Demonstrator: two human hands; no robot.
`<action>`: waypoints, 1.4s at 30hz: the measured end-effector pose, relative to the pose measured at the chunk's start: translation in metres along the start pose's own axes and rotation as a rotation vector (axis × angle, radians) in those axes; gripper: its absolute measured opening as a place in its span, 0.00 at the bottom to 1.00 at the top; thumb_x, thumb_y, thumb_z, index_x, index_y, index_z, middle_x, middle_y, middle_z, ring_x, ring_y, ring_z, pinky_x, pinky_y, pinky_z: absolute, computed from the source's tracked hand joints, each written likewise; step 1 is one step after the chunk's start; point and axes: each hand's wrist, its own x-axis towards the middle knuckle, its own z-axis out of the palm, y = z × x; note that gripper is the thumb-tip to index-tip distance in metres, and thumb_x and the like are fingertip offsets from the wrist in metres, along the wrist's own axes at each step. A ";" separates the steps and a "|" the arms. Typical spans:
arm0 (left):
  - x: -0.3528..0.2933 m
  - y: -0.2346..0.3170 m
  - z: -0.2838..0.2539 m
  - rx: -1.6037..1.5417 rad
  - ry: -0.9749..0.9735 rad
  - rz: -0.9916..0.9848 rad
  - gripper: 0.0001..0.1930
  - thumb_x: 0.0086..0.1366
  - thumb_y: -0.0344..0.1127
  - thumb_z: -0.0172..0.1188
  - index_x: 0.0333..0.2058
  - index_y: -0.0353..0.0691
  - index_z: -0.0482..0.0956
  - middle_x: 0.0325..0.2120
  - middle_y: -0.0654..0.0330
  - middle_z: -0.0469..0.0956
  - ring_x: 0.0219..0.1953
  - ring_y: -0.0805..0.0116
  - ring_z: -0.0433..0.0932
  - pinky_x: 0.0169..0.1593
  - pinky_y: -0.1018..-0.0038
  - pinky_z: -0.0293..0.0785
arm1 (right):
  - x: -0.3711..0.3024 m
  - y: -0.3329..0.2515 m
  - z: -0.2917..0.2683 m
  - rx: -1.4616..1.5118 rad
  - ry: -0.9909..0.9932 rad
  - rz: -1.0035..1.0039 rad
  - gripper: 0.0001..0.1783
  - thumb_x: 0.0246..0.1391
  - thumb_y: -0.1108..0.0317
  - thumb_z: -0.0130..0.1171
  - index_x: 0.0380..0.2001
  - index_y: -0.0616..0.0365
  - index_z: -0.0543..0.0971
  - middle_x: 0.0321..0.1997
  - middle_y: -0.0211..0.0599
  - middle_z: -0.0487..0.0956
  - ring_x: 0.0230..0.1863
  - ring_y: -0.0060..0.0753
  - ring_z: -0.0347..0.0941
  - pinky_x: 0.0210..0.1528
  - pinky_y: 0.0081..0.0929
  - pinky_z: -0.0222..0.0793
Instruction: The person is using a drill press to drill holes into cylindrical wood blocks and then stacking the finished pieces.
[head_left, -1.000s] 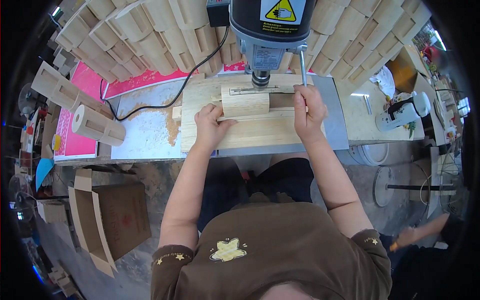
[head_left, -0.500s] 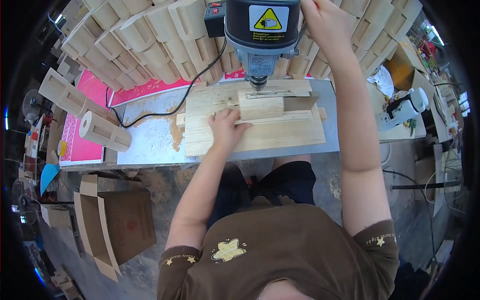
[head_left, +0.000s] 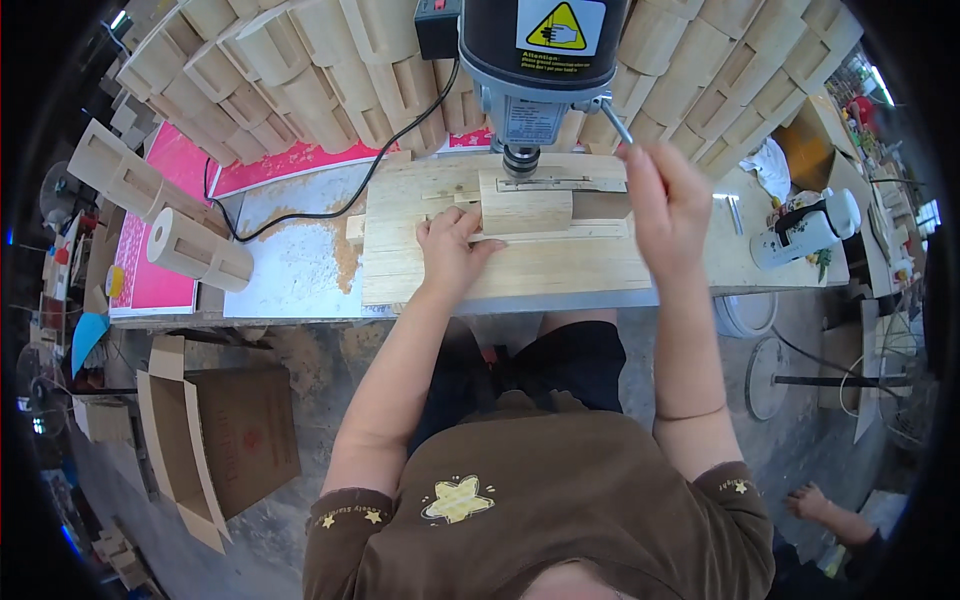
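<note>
A drill press (head_left: pixel 538 60) stands at the far middle, its chuck (head_left: pixel 521 160) over a pale wooden block (head_left: pixel 526 208). The block lies on a wooden jig board (head_left: pixel 570 270), against a raised strip. At the block's left end my left hand (head_left: pixel 455 250) holds it, fingertips curled behind and thumb along the front; part of that grip is hidden. My right hand (head_left: pixel 668 205) is closed around the end of the metal feed lever (head_left: pixel 617 122), on the right side of the press. Whether the bit is in the wood cannot be seen.
Slotted wooden cylinders (head_left: pixel 330 75) are stacked along the back, and more (head_left: pixel 200 250) stand at left. A black cable (head_left: pixel 340 205) crosses the table. A white bottle (head_left: pixel 805 230) stands at right. An open cardboard box (head_left: pixel 240 430) is on the floor. Another person's hand (head_left: pixel 808 502) shows lower right.
My right hand has come down and nearer with the lever, which now shows. My left hand stays at the block. Another person's hand has appeared at the lower right.
</note>
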 end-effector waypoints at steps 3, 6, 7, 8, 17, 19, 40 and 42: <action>0.002 0.004 0.001 0.007 -0.015 -0.002 0.18 0.42 0.40 0.70 0.36 0.48 0.80 0.23 0.66 0.68 0.33 0.66 0.68 0.47 0.64 0.53 | -0.026 0.022 0.017 0.087 0.135 -0.025 0.04 0.51 0.76 0.53 0.24 0.63 0.75 0.17 0.35 0.69 0.17 0.29 0.64 0.21 0.24 0.58; 0.002 0.002 0.000 0.009 -0.020 -0.011 0.19 0.42 0.40 0.70 0.36 0.49 0.80 0.23 0.66 0.68 0.33 0.66 0.68 0.47 0.64 0.53 | -0.039 0.055 0.035 0.099 0.130 -0.195 0.02 0.49 0.77 0.53 0.26 0.63 0.75 0.18 0.34 0.70 0.18 0.30 0.64 0.23 0.25 0.59; 0.000 0.001 0.000 -0.001 -0.022 -0.023 0.19 0.42 0.40 0.70 0.36 0.49 0.80 0.23 0.66 0.68 0.33 0.66 0.68 0.47 0.64 0.53 | -0.042 0.064 0.042 0.101 0.124 -0.194 0.02 0.49 0.77 0.53 0.26 0.63 0.75 0.18 0.34 0.70 0.18 0.30 0.64 0.23 0.25 0.59; 0.000 0.001 0.001 -0.003 -0.021 -0.026 0.19 0.42 0.40 0.70 0.36 0.49 0.80 0.23 0.66 0.68 0.33 0.66 0.68 0.47 0.64 0.53 | -0.044 0.073 0.047 0.102 0.131 -0.219 0.02 0.49 0.77 0.53 0.26 0.62 0.75 0.19 0.34 0.70 0.19 0.31 0.64 0.24 0.26 0.59; 0.000 0.003 -0.001 0.034 -0.026 -0.015 0.19 0.42 0.40 0.70 0.36 0.48 0.80 0.22 0.66 0.68 0.33 0.66 0.68 0.46 0.66 0.53 | -0.006 0.028 0.010 -0.080 0.132 -0.206 0.05 0.50 0.74 0.56 0.22 0.60 0.73 0.15 0.34 0.67 0.19 0.29 0.64 0.25 0.28 0.59; -0.001 0.001 -0.002 0.028 -0.013 -0.017 0.19 0.41 0.40 0.70 0.36 0.48 0.80 0.23 0.66 0.69 0.33 0.66 0.68 0.46 0.66 0.53 | 0.040 0.002 0.006 0.004 0.147 -0.176 0.09 0.52 0.67 0.57 0.25 0.61 0.72 0.15 0.33 0.67 0.21 0.29 0.66 0.28 0.28 0.63; -0.007 -0.014 -0.023 -0.219 0.000 0.030 0.20 0.38 0.34 0.72 0.34 0.41 0.79 0.28 0.65 0.72 0.35 0.67 0.72 0.48 0.67 0.60 | -0.045 0.101 0.007 -0.480 -0.472 -0.161 0.15 0.45 0.61 0.61 0.36 0.55 0.75 0.33 0.37 0.75 0.41 0.42 0.69 0.44 0.38 0.61; -0.020 -0.014 -0.054 -0.278 0.003 0.030 0.18 0.38 0.32 0.71 0.33 0.40 0.79 0.27 0.64 0.72 0.33 0.68 0.72 0.43 0.71 0.63 | -0.052 0.097 0.002 -0.468 -0.486 -0.156 0.15 0.42 0.62 0.62 0.35 0.55 0.75 0.33 0.36 0.75 0.40 0.43 0.69 0.43 0.37 0.61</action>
